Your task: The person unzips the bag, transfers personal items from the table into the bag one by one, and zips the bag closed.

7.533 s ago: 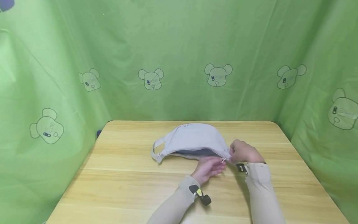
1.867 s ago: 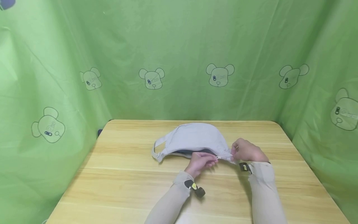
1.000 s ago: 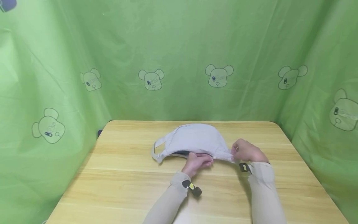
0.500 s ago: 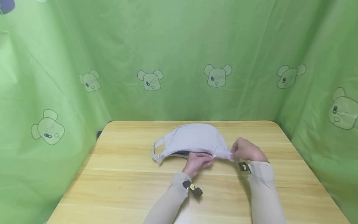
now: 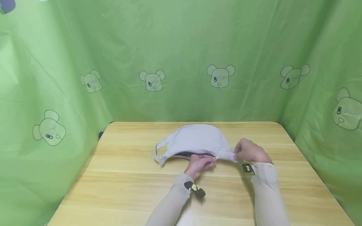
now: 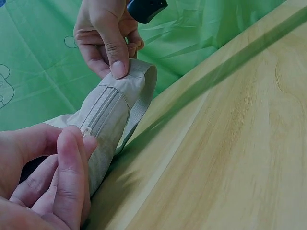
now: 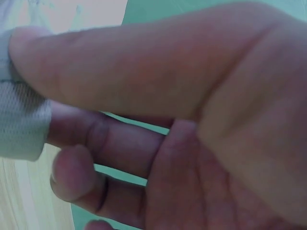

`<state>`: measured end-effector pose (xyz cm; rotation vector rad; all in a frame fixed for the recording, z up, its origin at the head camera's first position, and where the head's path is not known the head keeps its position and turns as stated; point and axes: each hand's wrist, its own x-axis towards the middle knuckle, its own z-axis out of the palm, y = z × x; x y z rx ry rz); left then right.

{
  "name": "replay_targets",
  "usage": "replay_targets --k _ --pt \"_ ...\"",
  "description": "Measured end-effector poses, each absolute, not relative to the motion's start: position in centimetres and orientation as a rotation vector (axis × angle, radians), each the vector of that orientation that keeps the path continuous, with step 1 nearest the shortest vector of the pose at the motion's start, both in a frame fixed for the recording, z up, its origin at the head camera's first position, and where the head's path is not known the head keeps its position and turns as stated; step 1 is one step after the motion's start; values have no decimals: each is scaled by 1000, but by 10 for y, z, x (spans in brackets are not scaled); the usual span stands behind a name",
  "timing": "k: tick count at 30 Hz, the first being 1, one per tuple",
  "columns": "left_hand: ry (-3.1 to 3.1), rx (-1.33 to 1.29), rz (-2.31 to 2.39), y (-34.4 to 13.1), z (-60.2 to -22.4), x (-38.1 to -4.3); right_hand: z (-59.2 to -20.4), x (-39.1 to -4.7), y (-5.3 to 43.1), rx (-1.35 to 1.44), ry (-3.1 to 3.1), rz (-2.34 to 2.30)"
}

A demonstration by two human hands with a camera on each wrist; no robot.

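Note:
A pale grey waist bag [image 5: 198,138] lies on the table, its front opening partly unzipped with a dark inside showing. My left hand [image 5: 198,164] is at the opening's right part, thumb and finger pinching the zipper pull [image 6: 87,131]. To the right of the pull, the zipper teeth [image 6: 103,110] are closed. My right hand [image 5: 251,151] pinches the bag's right end between thumb and fingers, where webbing [image 7: 21,124] hangs beside the fingertips. The left fingers hide part of the opening in the head view.
A strap loop [image 5: 156,153] sticks out at the bag's left end. The wood-grain table [image 5: 127,194] runs out in front of and around the bag. Green curtains [image 5: 181,37] with bear-head prints stand behind it and at both sides.
Since the earliest frame my left hand has taken the zipper pull and drawn it left, shortening the opening. Over the last second, both hands and the bag have hardly moved.

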<state>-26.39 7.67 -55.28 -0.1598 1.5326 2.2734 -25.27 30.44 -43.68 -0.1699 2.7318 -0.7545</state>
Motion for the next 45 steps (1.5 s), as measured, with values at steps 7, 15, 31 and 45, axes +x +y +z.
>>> replay_targets --k 7,15,31,45 --pt "1532 -155 2273 77 -554 -266 -438 -254 306 -164 2733 -722" --pt "1529 -159 2282 75 -554 -266 -438 -255 308 -176 2730 -719" --pt "1503 -151 2299 70 -552 -268 -438 -257 308 -193 2728 -714" --pt "1492 -149 2321 62 -552 -271 -439 -258 311 -209 2731 -720"
